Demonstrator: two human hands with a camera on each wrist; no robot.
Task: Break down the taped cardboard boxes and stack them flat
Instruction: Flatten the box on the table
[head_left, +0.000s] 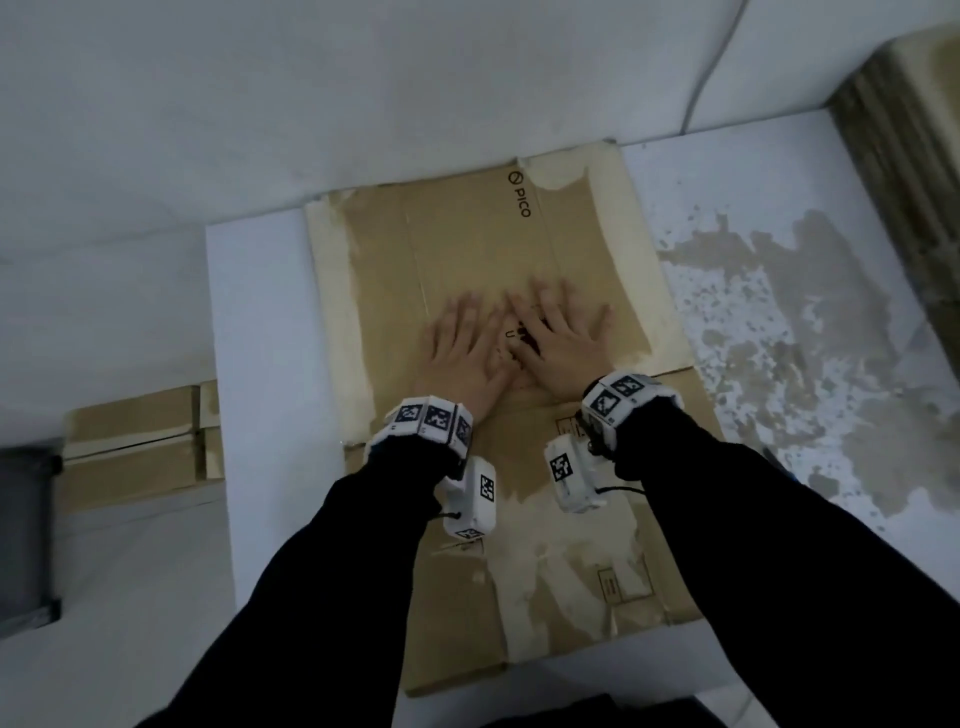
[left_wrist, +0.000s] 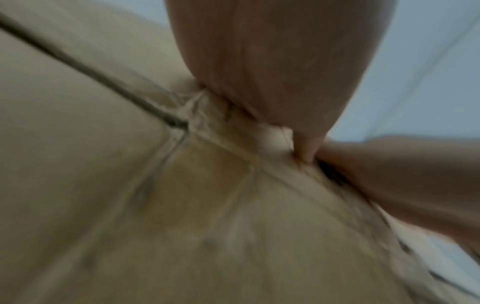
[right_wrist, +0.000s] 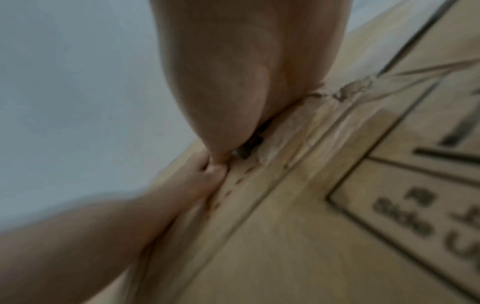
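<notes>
Black sleeves (head_left: 322, 571) reach out from me; my left hand (head_left: 462, 353) and right hand (head_left: 561, 338) press side by side, fingers straight and spread, on the flattened cardboard box (head_left: 467, 239) lying on the white table (head_left: 260, 338). Pale tape (head_left: 337, 291) edges its left side. More flat cardboard (head_left: 130, 447) sits beyond the table's left edge.

The white tabletop (head_left: 260, 322) has a worn patch at its right side where the coating has flaked away to a mottled brown surface (head_left: 810, 332). Behind it stands a pale wall (head_left: 260, 104) with a thin cable (head_left: 706, 78) running down it. At the far left edge sits a dark grey object (head_left: 23, 535), too dim to identify, and a ribbed beige object (head_left: 904, 135) stands at the upper right.
</notes>
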